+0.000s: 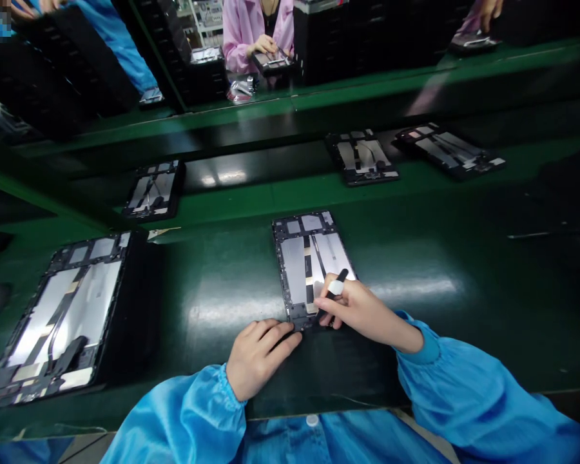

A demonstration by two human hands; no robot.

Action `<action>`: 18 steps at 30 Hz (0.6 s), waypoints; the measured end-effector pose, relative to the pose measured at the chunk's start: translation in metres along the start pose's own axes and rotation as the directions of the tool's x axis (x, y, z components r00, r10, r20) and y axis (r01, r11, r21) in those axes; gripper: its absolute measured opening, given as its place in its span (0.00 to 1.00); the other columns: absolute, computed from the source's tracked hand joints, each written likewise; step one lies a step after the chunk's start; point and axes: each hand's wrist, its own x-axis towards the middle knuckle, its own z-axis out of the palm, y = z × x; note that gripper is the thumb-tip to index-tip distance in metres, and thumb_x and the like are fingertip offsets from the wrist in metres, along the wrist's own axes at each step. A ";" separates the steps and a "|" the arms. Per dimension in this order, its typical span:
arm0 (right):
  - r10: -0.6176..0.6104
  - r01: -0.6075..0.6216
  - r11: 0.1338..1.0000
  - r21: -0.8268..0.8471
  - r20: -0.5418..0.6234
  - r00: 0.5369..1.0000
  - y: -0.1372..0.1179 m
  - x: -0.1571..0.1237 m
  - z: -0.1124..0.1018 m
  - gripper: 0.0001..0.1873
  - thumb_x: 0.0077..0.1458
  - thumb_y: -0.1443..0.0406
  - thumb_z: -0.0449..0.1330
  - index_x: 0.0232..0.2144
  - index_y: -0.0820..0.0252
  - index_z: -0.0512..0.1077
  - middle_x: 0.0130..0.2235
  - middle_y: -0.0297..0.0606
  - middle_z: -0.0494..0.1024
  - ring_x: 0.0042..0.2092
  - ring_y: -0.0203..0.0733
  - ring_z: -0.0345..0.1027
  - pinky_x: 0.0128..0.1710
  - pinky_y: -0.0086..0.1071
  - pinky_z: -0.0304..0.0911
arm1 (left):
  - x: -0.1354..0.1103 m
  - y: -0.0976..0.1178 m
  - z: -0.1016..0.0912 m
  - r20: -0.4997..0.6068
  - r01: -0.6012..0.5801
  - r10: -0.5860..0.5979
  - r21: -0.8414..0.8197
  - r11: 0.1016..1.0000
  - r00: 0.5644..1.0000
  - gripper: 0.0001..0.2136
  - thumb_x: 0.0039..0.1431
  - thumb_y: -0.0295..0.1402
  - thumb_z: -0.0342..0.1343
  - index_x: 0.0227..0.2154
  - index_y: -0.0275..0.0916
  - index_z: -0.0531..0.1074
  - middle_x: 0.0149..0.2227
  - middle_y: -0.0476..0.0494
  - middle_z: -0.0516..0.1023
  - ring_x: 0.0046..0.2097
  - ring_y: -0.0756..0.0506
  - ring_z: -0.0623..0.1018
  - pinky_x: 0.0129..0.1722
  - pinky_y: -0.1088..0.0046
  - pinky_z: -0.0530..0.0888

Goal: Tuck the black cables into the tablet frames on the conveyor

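Observation:
An opened tablet chassis with silver plates and black ribbon cables lies on the green bench right in front of me. My right hand grips a black pen-like tool with a white band, its tip down on the chassis's near edge. My left hand rests with curled fingers on the bench, its fingertips touching the chassis's near left corner. Both arms wear blue sleeves.
A larger open tablet chassis lies on a black tray at my left. Three more chassis sit on the dark conveyor behind. Across the line, a person in pink handles another unit; stacked black trays stand nearby.

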 end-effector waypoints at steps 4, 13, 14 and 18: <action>0.046 -0.045 0.999 -0.024 0.034 0.998 0.002 0.013 0.004 0.13 0.57 0.56 0.62 0.31 0.59 0.66 0.24 0.32 0.74 0.28 0.43 0.77 0.21 0.28 0.71 | -0.001 -0.004 0.004 -0.001 -0.004 0.004 -0.001 1.000 1.000 0.11 0.69 0.25 0.48 0.49 0.37 0.73 0.47 0.43 0.78 0.45 0.46 0.74 0.42 0.70 0.72; 0.046 -0.046 0.999 -0.026 0.032 0.998 0.002 0.012 0.005 0.09 0.58 0.59 0.62 0.31 0.56 0.66 0.22 0.32 0.75 0.27 0.45 0.77 0.22 0.32 0.72 | -0.002 -0.003 0.004 0.001 0.006 -0.006 -0.030 1.000 1.000 0.12 0.69 0.25 0.48 0.49 0.37 0.73 0.47 0.43 0.78 0.45 0.45 0.74 0.40 0.70 0.71; 0.048 -0.047 0.998 -0.029 0.031 0.998 0.002 0.012 0.005 0.09 0.58 0.60 0.61 0.30 0.56 0.66 0.22 0.32 0.75 0.27 0.45 0.77 0.22 0.32 0.72 | -0.002 -0.003 0.004 -0.001 0.006 -0.006 -0.030 1.000 1.000 0.12 0.69 0.25 0.47 0.49 0.37 0.73 0.47 0.43 0.78 0.45 0.45 0.74 0.40 0.70 0.71; 0.052 -0.051 0.998 -0.046 0.028 0.998 0.002 0.013 0.006 0.08 0.58 0.60 0.60 0.30 0.57 0.66 0.23 0.32 0.74 0.28 0.45 0.77 0.22 0.31 0.72 | -0.001 -0.003 0.004 0.000 0.008 -0.008 -0.033 0.999 1.000 0.12 0.70 0.25 0.47 0.49 0.37 0.73 0.47 0.43 0.78 0.45 0.45 0.74 0.40 0.70 0.71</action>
